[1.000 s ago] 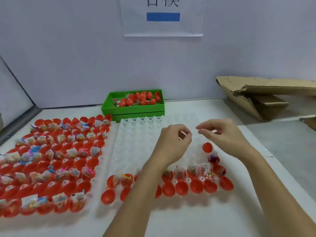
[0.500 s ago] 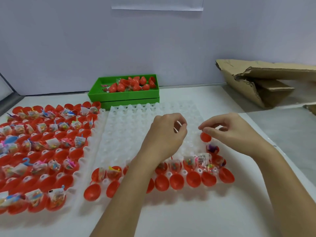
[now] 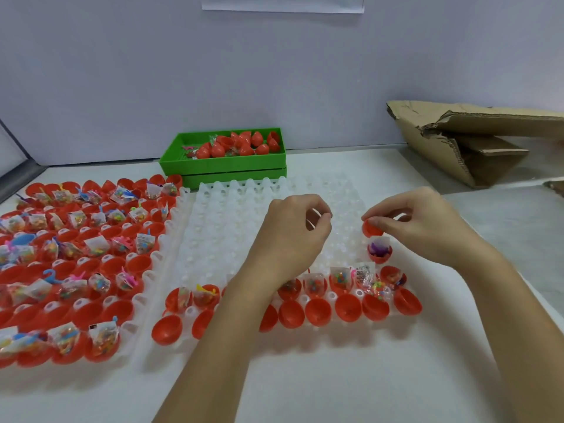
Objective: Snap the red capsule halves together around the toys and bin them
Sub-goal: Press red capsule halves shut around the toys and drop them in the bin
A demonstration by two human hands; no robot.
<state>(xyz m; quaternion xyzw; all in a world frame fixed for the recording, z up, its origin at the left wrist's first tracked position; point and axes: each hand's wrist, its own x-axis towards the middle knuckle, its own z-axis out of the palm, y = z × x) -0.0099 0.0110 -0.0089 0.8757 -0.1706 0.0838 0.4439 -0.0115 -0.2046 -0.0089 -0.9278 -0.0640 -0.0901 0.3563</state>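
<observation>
— Now, where is the red plastic capsule half [image 3: 371, 228]?

— The right hand [image 3: 427, 227] pinches it at the right edge of the translucent white moulded tray [image 3: 232, 227], just above a red cup holding a purple toy [image 3: 379, 251].

— And the left hand [image 3: 293, 236]?

— Its grip is curled over the tray's middle, fingertips together; whether they hold anything I cannot tell.

— The bin?

— The green plastic bin [image 3: 224, 163] sits at the far edge of the surface, closed red capsules [image 3: 244, 145] inside. Another tray of red halves with bagged toys [image 3: 76, 254] lies left.
</observation>
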